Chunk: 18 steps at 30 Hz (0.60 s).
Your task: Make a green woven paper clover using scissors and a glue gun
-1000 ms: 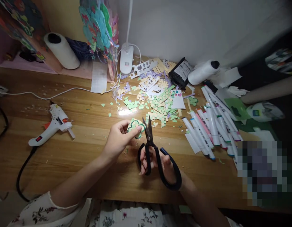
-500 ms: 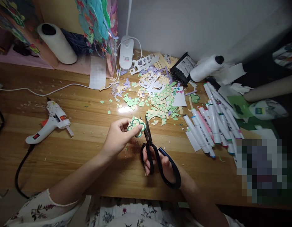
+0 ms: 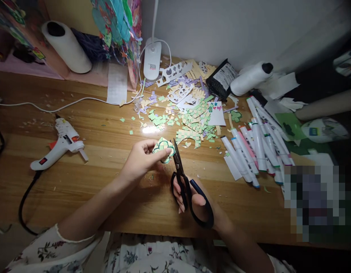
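Left hand (image 3: 138,159) pinches green-patterned paper (image 3: 162,146); right hand (image 3: 199,200) grips nearly closed scissors (image 3: 179,168), apparently trimming; the next snip calls for steady alignment.

The left hand (image 3: 139,159) has a paper piece (image 3: 163,148) at its fingertips, and the scissors (image 3: 178,168) in the right hand (image 3: 196,201) stand just right of that piece. Left of the left hand, a glue gun (image 3: 60,142) lies on the tabletop (image 3: 115,206). Beyond both hands spread paper scraps (image 3: 192,121), with a packet (image 3: 221,81) at their far right. Markers (image 3: 246,155) lie right of and beyond the right hand.
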### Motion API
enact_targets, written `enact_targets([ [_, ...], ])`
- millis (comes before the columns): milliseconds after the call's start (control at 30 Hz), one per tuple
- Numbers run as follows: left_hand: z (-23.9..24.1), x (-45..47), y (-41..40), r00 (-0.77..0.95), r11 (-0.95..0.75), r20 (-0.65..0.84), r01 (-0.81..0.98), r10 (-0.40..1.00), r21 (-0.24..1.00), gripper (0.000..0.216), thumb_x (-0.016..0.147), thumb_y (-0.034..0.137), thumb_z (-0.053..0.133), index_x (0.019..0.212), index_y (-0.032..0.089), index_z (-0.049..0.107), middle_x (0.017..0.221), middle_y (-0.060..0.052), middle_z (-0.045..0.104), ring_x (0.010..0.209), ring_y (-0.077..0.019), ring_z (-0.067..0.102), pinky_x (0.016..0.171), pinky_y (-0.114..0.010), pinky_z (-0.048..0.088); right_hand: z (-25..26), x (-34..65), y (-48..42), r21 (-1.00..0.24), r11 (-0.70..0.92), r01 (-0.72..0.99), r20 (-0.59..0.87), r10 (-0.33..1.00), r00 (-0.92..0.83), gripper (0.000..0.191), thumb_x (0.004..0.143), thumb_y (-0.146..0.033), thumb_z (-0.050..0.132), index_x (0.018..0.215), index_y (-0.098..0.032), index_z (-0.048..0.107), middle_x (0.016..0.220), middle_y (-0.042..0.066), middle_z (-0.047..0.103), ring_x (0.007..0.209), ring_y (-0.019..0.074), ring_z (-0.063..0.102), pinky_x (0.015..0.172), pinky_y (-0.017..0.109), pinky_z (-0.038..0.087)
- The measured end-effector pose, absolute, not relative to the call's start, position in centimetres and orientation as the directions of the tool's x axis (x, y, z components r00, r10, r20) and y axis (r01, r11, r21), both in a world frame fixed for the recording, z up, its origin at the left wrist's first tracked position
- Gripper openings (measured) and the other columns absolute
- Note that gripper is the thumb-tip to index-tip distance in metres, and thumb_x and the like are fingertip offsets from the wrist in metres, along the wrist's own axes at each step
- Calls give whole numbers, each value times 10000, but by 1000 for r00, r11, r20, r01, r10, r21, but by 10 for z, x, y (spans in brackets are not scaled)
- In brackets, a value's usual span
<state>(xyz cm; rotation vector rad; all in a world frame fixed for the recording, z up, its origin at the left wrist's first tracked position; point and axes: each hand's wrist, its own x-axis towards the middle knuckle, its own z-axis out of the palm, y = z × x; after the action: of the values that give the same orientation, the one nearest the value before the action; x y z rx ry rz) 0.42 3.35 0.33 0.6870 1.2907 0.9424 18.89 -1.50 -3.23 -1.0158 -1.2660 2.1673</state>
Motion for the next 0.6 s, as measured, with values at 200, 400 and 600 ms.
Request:
enact_targets([
  [200,7,-2,37,69,495,-491,-168,868,852,249,608,325,779,684,120,659,592,0,576,526,-85,482,481,-188,382,-26,193,-10,-878,-472,82,-403,635,-659,718,517,-895,433,756,-219,407,598,-57,381,431,85,355,405,239,373],
  [400,8,-14,44,191,514,-493,-79,849,854,184,613,273,767,644,125,662,575,-1,584,520,-82,487,495,-189,356,-13,195,-3,-875,-477,82,-380,570,-728,770,522,-898,402,832,-195,455,668,-33,408,539,110,395,527,269,429],
  [600,7,-20,46,252,517,-499,-8,829,856,183,595,259,759,583,125,636,534,1,563,490,-89,480,466,-197,341,-23,200,-8,-851,-524,32,-349,520,-780,768,574,-881,397,887,-185,487,696,-23,442,562,116,439,551,263,422],
])
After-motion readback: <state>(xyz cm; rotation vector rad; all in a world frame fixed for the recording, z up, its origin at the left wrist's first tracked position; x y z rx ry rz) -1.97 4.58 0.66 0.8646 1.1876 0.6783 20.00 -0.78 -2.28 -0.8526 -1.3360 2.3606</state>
